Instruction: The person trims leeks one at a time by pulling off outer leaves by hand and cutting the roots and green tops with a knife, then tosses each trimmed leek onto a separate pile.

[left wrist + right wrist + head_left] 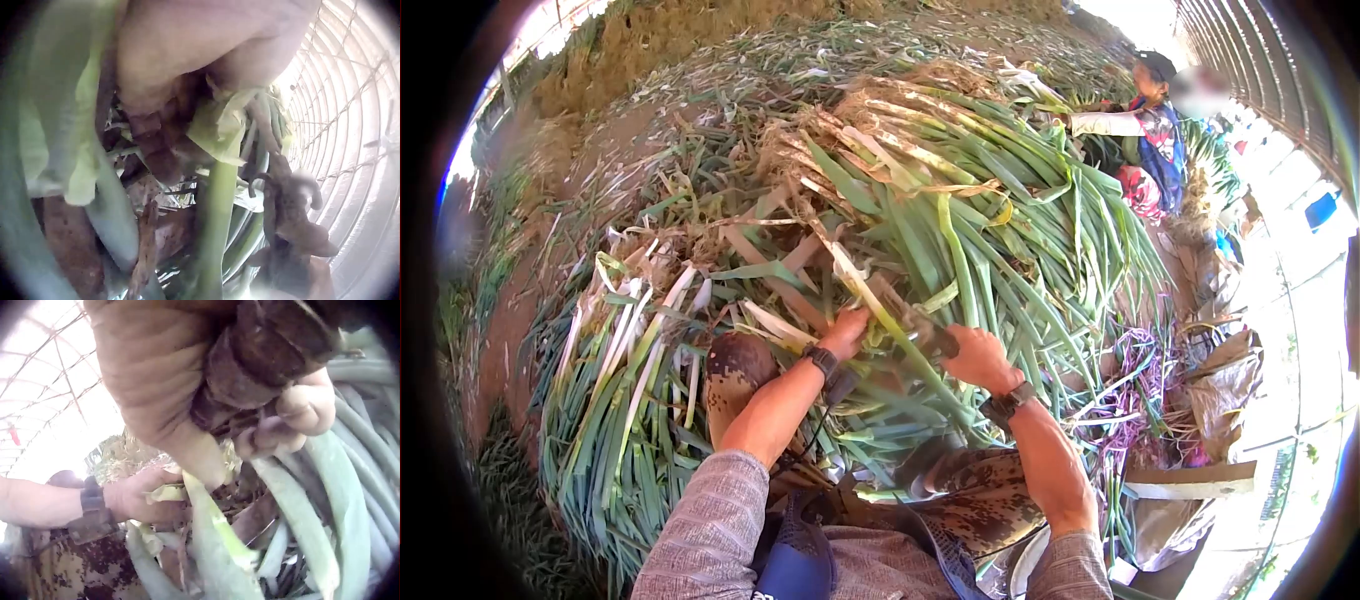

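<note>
A long leek (870,298), root end up, slants between the two hands in the head view. My left hand (845,332) lies at its left, fingers curled; in the left wrist view the hand (200,44) grips a torn pale-green leaf (219,131). My right hand (978,358) is at the leek's right. In the right wrist view its fingers curl round a dark brown, ridged object (256,362), and the thumb rests against a green leaf (215,537). What that dark object is, I cannot tell.
A large leek heap (1000,190) lies ahead, with another pile (615,400) at the left. At the upper right sits a person (1155,135) in a dark cap. Purple strands (1135,385) and crumpled sacking (1225,385) lie at the right.
</note>
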`<action>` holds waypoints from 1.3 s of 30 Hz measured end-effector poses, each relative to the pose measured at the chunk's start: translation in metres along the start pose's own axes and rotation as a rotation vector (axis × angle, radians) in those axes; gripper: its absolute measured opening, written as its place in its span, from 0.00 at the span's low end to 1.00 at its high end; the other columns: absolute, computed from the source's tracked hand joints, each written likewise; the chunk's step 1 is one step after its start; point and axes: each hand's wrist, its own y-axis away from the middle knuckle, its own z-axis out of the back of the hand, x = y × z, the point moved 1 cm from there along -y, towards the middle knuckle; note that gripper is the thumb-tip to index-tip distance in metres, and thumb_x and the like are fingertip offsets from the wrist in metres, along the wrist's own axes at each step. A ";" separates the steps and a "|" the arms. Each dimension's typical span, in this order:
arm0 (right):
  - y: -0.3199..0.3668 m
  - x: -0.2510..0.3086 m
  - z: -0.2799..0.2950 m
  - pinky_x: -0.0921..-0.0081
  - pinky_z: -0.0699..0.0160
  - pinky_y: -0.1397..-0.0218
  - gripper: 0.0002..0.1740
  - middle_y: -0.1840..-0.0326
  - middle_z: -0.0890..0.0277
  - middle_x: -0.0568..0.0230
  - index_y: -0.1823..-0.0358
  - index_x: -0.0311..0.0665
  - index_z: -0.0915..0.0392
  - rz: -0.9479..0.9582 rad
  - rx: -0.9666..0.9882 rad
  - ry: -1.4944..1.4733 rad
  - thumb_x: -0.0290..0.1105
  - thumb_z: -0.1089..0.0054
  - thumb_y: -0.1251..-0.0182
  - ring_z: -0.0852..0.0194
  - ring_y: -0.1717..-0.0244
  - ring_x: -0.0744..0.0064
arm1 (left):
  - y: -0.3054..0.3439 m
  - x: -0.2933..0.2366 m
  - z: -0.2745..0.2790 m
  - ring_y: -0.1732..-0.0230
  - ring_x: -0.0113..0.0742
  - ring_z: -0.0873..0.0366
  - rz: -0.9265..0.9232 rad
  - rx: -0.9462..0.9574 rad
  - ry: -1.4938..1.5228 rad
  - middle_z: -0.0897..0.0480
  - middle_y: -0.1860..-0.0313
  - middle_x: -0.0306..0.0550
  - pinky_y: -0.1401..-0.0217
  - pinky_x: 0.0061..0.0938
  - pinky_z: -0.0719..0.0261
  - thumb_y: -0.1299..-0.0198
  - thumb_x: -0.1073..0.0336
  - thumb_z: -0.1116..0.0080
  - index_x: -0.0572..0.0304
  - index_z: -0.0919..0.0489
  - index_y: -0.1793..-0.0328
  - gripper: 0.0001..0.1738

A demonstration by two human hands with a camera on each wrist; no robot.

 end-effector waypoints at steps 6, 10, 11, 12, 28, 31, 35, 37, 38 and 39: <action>-0.007 -0.005 -0.004 0.52 0.22 0.52 0.23 0.63 0.18 0.46 0.53 0.40 0.20 0.051 0.016 -0.039 0.43 0.35 0.49 0.20 0.55 0.40 | 0.005 -0.003 0.005 0.63 0.40 0.17 -0.013 -0.003 -0.137 0.17 0.57 0.45 0.61 0.34 0.16 0.29 0.64 0.46 0.63 0.24 0.46 0.12; -0.003 -0.014 -0.008 0.52 0.22 0.51 0.25 0.61 0.17 0.44 0.50 0.39 0.18 0.034 0.080 0.029 0.42 0.35 0.50 0.20 0.55 0.40 | 0.032 -0.041 -0.009 0.64 0.41 0.17 -0.167 0.023 -0.904 0.16 0.62 0.44 0.62 0.35 0.18 0.31 0.55 0.42 0.64 0.21 0.49 0.18; -0.002 -0.012 -0.006 0.52 0.22 0.51 0.25 0.61 0.17 0.44 0.50 0.39 0.18 0.035 0.082 0.025 0.42 0.35 0.50 0.20 0.55 0.40 | 0.049 -0.058 -0.025 0.62 0.44 0.16 -0.128 0.036 -1.334 0.15 0.61 0.49 0.59 0.39 0.19 0.33 0.54 0.41 0.64 0.19 0.50 0.19; 0.000 -0.008 -0.001 0.51 0.22 0.50 0.22 0.60 0.17 0.45 0.51 0.40 0.18 0.018 0.111 0.046 0.41 0.37 0.47 0.20 0.54 0.40 | 0.056 -0.065 -0.033 0.60 0.46 0.16 -0.081 0.051 -1.766 0.14 0.59 0.54 0.55 0.43 0.20 0.35 0.53 0.41 0.65 0.17 0.52 0.20; -0.010 -0.008 0.005 0.52 0.22 0.52 0.24 0.61 0.17 0.47 0.50 0.40 0.21 0.021 -0.027 -0.051 0.44 0.36 0.47 0.19 0.56 0.43 | -0.042 -0.066 0.017 0.75 0.34 0.22 -0.173 -0.340 -0.035 0.19 0.68 0.42 0.79 0.33 0.24 0.34 0.61 0.37 0.60 0.21 0.53 0.12; -0.009 -0.007 0.011 0.51 0.23 0.52 0.17 0.62 0.18 0.48 0.54 0.41 0.20 0.018 -0.055 -0.035 0.41 0.37 0.43 0.19 0.57 0.42 | -0.033 -0.058 -0.004 0.77 0.28 0.27 -0.253 -0.037 0.133 0.21 0.71 0.36 0.79 0.30 0.28 0.33 0.52 0.37 0.55 0.20 0.57 0.15; -0.003 -0.003 0.021 0.50 0.23 0.54 0.12 0.62 0.18 0.48 0.57 0.42 0.19 0.131 -0.130 -0.084 0.38 0.38 0.39 0.19 0.58 0.41 | 0.002 -0.071 -0.035 0.77 0.25 0.30 -0.251 0.190 0.228 0.21 0.72 0.34 0.75 0.28 0.29 0.28 0.42 0.47 0.53 0.21 0.55 0.22; 0.002 -0.005 0.019 0.52 0.21 0.55 0.14 0.64 0.18 0.49 0.54 0.42 0.20 0.160 -0.217 -0.118 0.37 0.35 0.41 0.19 0.59 0.43 | 0.012 -0.076 -0.040 0.77 0.24 0.33 -0.242 0.223 0.228 0.21 0.70 0.35 0.74 0.27 0.30 0.27 0.38 0.51 0.52 0.21 0.54 0.25; 0.002 -0.004 0.019 0.54 0.20 0.57 0.18 0.66 0.18 0.49 0.52 0.42 0.20 0.187 -0.306 -0.153 0.37 0.32 0.43 0.18 0.61 0.44 | 0.017 -0.077 -0.044 0.77 0.24 0.33 -0.251 0.221 0.224 0.21 0.70 0.35 0.74 0.27 0.30 0.27 0.38 0.51 0.52 0.21 0.54 0.25; 0.002 -0.001 0.021 0.54 0.20 0.57 0.18 0.66 0.18 0.49 0.52 0.42 0.20 0.194 -0.310 -0.155 0.37 0.32 0.43 0.18 0.61 0.44 | 0.024 -0.077 -0.049 0.77 0.24 0.33 -0.215 0.229 0.182 0.21 0.70 0.35 0.74 0.27 0.31 0.27 0.37 0.52 0.52 0.22 0.54 0.26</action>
